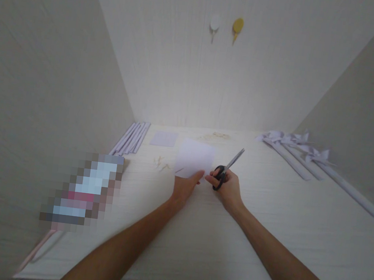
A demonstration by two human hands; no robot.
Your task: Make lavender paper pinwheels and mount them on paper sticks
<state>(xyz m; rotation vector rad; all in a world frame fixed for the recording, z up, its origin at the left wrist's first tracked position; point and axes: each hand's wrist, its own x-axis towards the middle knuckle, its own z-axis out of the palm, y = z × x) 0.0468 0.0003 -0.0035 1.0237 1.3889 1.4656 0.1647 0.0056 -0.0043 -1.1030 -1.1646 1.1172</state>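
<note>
White wood-grain table (280, 242). Far right corner: white paper pinwheels (276, 136) on long rolled stems. Far left corner: bundled white paper tubes (132, 138). Mid-table, toward far edge: square white paper sheet (195, 157), near edge pinched by left hand (186, 189). Right hand (230, 190), fingers curled, grips black-handled steel scissors (230, 164); its contact with sheet unclear.

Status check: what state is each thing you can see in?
Paper sheet: held by left hand, slit-like line near one corner
Scissors: in right hand, blades look nearly closed
Square paper: lying flat
Rolled paper sticks: lying side by side
Paper pinwheels: on sticks, laid down
Pale bits: scattered
White hook: on wall
Yellow hook: on wall
Pixelated object: state unreadable
</note>
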